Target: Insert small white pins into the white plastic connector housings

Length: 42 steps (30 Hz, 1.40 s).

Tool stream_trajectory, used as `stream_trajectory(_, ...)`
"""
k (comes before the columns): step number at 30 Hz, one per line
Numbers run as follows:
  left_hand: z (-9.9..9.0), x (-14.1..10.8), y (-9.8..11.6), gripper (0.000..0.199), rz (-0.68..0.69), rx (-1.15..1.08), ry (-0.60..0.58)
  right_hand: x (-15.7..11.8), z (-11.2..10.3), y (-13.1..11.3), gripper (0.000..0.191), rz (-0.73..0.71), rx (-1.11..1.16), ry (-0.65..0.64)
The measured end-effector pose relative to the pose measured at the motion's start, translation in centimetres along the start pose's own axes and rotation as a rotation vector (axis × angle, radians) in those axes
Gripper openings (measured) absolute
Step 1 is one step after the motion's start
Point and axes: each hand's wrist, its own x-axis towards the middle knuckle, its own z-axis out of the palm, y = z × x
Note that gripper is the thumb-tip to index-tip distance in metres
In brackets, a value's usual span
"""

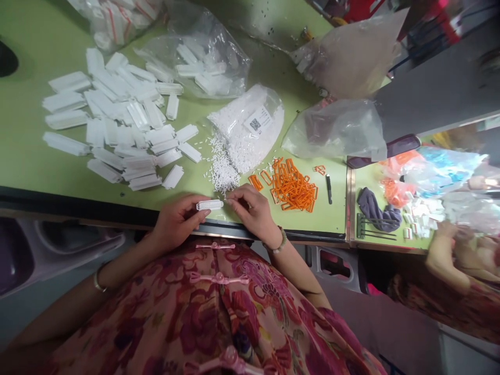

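Note:
Between the thumb and fingers of my left hand (178, 219) is a white rectangular plastic piece (210, 204) with a ribbed face, held level over the table's front edge. Just right of its end, my right hand (252, 208) is closed in a pinch; what its fingertips hold, if anything, is too small to make out. Beyond the fingers lies a heap of tiny white plastic pegs (223, 172), spilling from a clear bag (255, 130) with a printed label. Orange rectangular plastic frames (295, 186) are piled to the right of my right hand.
Many white plastic pieces (125, 114) cover the table's left side. Clear bags (211, 62) stand behind them. A black-handled knife (328, 188) lies near the right edge. At the neighbouring table, another person's hands (449, 234) work beside white parts and a dark cloth (378, 211).

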Motion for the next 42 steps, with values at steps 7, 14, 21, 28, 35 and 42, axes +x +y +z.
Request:
stream_trajectory(7,0.2,-0.2,0.2,0.035,0.105,0.166,0.05,0.6,1.6,-2.0,0.015,-0.022,0.145,-0.041)
stream_trajectory(14,0.3,-0.5,-0.5,0.033,0.239,0.329,0.05,0.7,1.2,-2.4,0.013,-0.011,0.128,-0.099)
stream_trajectory(21,-0.1,-0.6,-1.0,0.034,0.333,0.362,-0.01,0.7,1.1,-2.5,0.014,0.154,0.157,-0.21)
stream_trajectory(28,0.0,-0.6,-0.8,0.033,0.234,0.314,-0.019,0.2,1.0,-1.9,0.004,0.184,0.267,-0.201)
stream_trajectory(35,0.1,-0.5,-0.3,0.033,0.232,0.303,-0.018,0.0,1.0,-1.5,0.006,0.167,0.329,-0.165)
stream_trajectory(42,0.1,-0.6,-0.6,0.036,0.267,0.348,-0.029,0.4,1.5,-2.0,0.008,0.255,0.312,-0.222)
